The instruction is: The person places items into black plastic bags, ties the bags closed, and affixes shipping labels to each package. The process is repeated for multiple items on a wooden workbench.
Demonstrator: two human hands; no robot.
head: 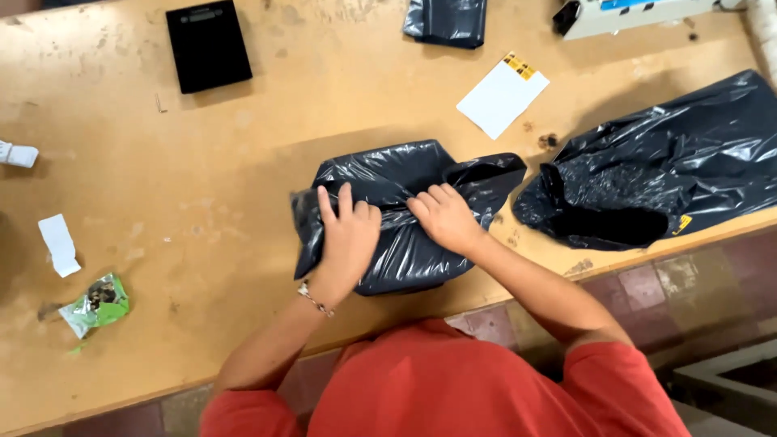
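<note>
- Left hand (346, 235) is lying palm down on the glossy black plastic bag package (405, 214), fingers spread and pointing away from the person, pressing the left half of it flat; it is not closing around anything.
- Right hand (445, 217) is resting on the same package just beside the left one, its fingers curling narrowly into a crease of the film near the middle, pinching a fold of the plastic.
- A thin beaded bracelet (314, 299) is circling the left wrist.
- The black package is sitting on the worn tan wooden table (202, 210), close to the near edge and straight in front of the person, with its right end gaping open in a loose flap.
- The person is wearing a red short-sleeved shirt (437, 388), filling the bottom of the view.
- A larger crumpled black plastic bag (672, 174) is lying to the right, near the package but apart from it, and is overhanging the table's edge.
- A white paper card with a yellow corner (502, 95) is lying beyond the package.
- A flat black rectangular device (208, 44) is sitting at the far left of the table.
- Another small folded black plastic bag (446, 20) is lying at the far edge.
- A torn green foil wrapper (97, 304) and a white paper slip (60, 243) are lying well off to the left.
</note>
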